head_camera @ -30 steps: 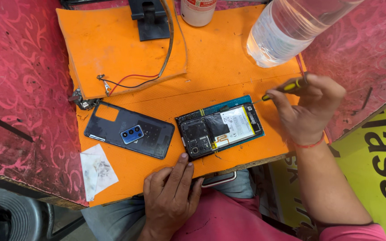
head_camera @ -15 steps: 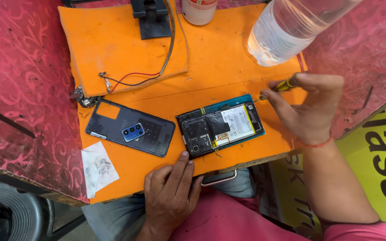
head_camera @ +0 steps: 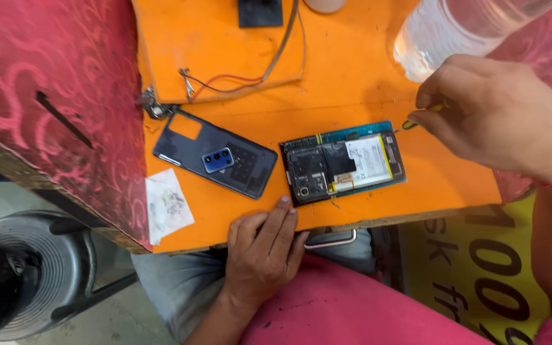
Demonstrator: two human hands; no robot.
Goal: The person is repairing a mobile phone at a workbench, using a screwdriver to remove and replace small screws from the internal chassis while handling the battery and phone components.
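1. Opened smartphone (head_camera: 343,161) lies screen-down near the near edge of the orange surface (head_camera: 352,83), its battery and circuit board bare.
2. Nearest of all, the left hand (head_camera: 264,250) rests over the near edge, fingers together and flat, fingertips just touching the surface right beside the phone's near side; it holds nothing.
3. Left of the phone, close by but apart, the detached dark-blue back cover (head_camera: 215,161) lies with its camera window up; a scrap of white paper (head_camera: 168,206) lies at the near-left corner.
4. At the phone's far-right corner, the right hand (head_camera: 493,118) pinches a small yellow-handled screwdriver (head_camera: 420,117), tip just at the frame.
5. Judged from this, the step in hand is working a fastener at that corner; the next move would call for a steady vertical tip and the phone pinned still.
6. Farther off: loose red and black wires (head_camera: 225,80) on a raised orange mat, and a clear plastic bottle (head_camera: 455,32) at far right.
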